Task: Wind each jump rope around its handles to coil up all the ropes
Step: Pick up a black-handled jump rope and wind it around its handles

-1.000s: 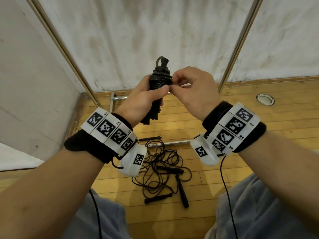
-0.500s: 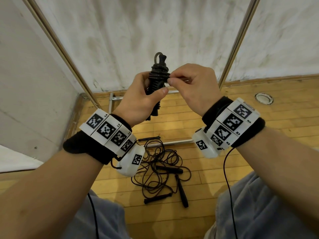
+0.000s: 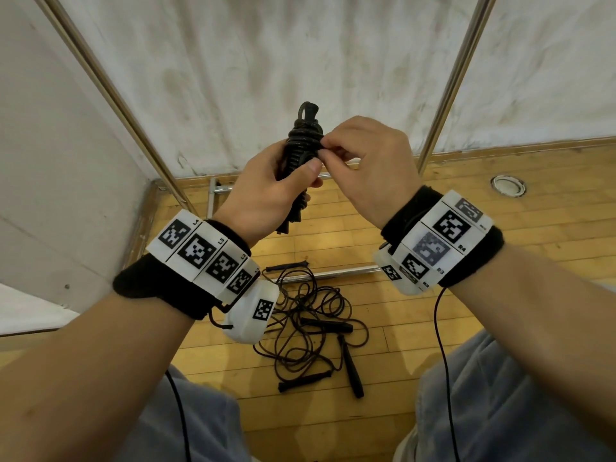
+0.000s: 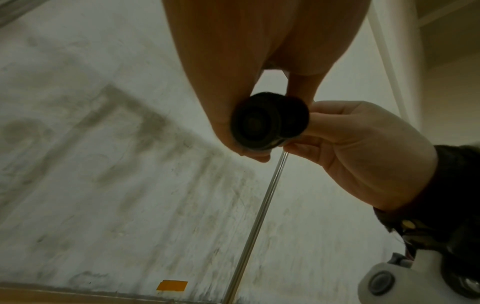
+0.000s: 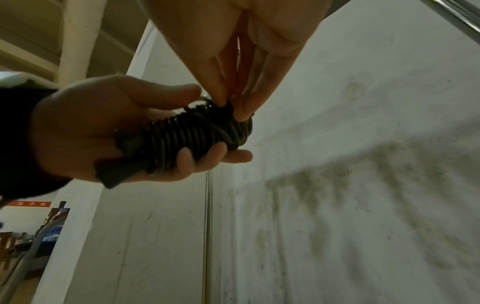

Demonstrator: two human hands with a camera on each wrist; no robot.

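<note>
My left hand (image 3: 276, 191) grips a black jump rope (image 3: 301, 145) whose cord is wound in tight turns around its two handles, held upright in front of the wall. A small loop sticks out at its top. My right hand (image 3: 363, 161) pinches a bit of cord at the upper turns with thumb and fingertips (image 5: 233, 107). The wound coil (image 5: 197, 135) lies across my left palm in the right wrist view. From below, the two handle ends (image 4: 267, 123) show between both hands. A loose tangle of black ropes (image 3: 313, 321) with several handles lies on the floor below.
A wooden floor (image 3: 500, 228) meets a stained white wall. Two slanted metal poles (image 3: 446, 85) stand against the wall and a metal bar (image 3: 333, 273) lies on the floor by the tangle. A round floor fitting (image 3: 508, 185) sits at the right. My knees frame the bottom.
Both hands with the wound rope rose slightly, then settled. My right fingers keep working the cord at the upper turns, shifting a little lower on the coil.
</note>
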